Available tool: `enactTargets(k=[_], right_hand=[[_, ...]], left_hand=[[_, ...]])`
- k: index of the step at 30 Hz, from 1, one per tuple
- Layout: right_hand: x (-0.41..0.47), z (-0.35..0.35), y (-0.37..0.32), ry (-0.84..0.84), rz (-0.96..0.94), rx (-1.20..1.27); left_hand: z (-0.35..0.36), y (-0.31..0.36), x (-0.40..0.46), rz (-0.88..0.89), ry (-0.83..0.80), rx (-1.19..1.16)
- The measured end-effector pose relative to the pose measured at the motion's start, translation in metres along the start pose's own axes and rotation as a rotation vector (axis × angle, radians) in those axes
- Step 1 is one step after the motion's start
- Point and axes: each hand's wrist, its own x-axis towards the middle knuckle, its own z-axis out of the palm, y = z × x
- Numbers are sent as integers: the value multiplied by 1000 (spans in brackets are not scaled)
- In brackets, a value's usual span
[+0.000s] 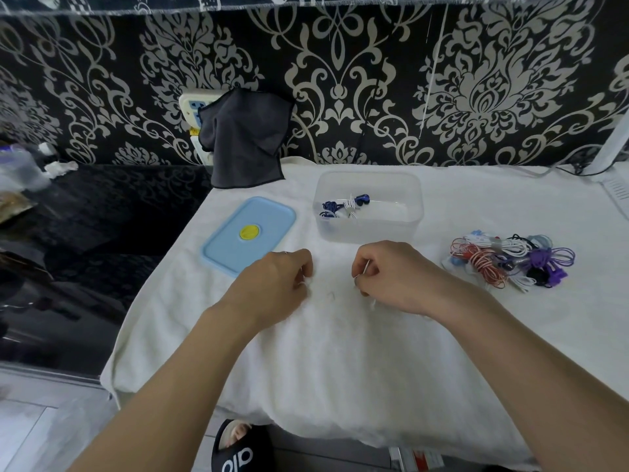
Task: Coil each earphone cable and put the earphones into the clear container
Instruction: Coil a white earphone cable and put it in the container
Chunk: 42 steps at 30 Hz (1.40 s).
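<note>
Nearest the camera, a black slipper is seen on the floor, well in front of the clear container. Over the white towel that covers the surface, both hands are held close together, just in front of the container. The left hand is curled, its fingers pinched shut on something small and white, too small to be made out. The right hand is curled too, and a thin white earphone cable is gripped between its fingers, with a loose end trailing onto the towel below. Off to the container's right, a tangled pile of earphones in red, white, purple and black is left lying on the towel. To the container's left, a light blue lid with a yellow centre is laid flat. Inside the container, a coiled blue earphone is seen against the left wall. Behind and to the left of the container, a dark grey cloth is draped against the patterned wall.
</note>
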Motion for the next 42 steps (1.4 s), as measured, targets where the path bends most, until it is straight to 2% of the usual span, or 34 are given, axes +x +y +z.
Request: enactTargets(k=[4, 9, 16, 25, 31, 42], right_hand=[[0, 0, 0, -5, 4, 5], [0, -1, -1, 4, 14, 15], [0, 0, -1, 3, 12, -16], [-4, -5, -7, 24, -2, 150], [-11, -13, -18, -18, -53, 481], [-7, -10, -16, 83, -94, 490]], left_hand=[[-4, -9, 0, -15, 18, -18], [-5, -2, -2, 51, -17, -132], [8, 19, 0, 160, -62, -68], [7, 19, -1, 133, -55, -76], [-4, 23, -5, 73, 68, -353], [-15, 26, -4, -40, 70, -596]])
